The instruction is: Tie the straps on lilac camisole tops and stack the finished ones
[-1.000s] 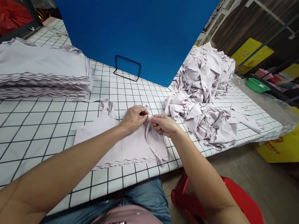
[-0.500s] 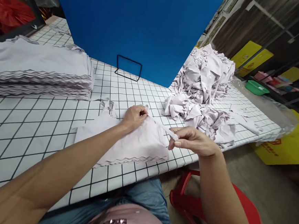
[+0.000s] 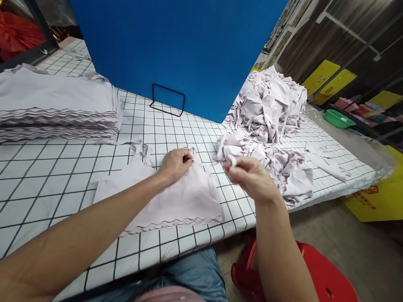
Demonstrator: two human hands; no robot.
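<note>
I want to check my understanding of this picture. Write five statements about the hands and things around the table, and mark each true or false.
1. The left hand grips the low fabric stack. True.
2. The right hand is empty. False: it pinches a small pale fabric scrap.
3. The tall fabric stack is on the left side of the table. True.
4. The red stool is on the person's left. False: it is on the right.
5. The crumpled fabric heap is beyond the right hand. True.

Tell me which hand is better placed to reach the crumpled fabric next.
Probably the right hand: it looks nearer the crumpled fabric, while the left hand pinches the flat fabric.
</note>
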